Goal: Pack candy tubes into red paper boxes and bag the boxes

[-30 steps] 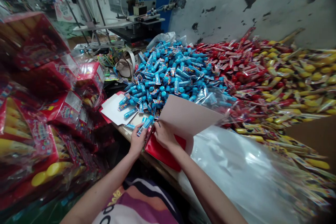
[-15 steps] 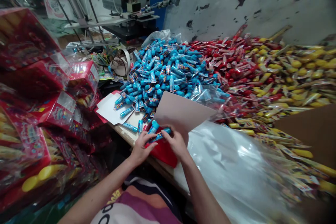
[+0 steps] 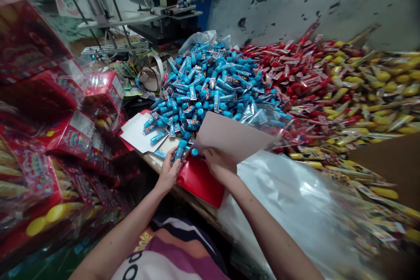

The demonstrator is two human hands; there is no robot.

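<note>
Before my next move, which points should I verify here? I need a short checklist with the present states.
1. Left hand holds at least one blue capped plastic tube: ok.
2. Pale flat cardboard flap raised clear of the glossy red cardboard panel: ok.
3. Right hand grips the round blue cap near it: cannot tell.
4. White flat card free of tubes: not ok, some lie on it.
5. Heap of blue plastic tubes within reach: probably ok.
</note>
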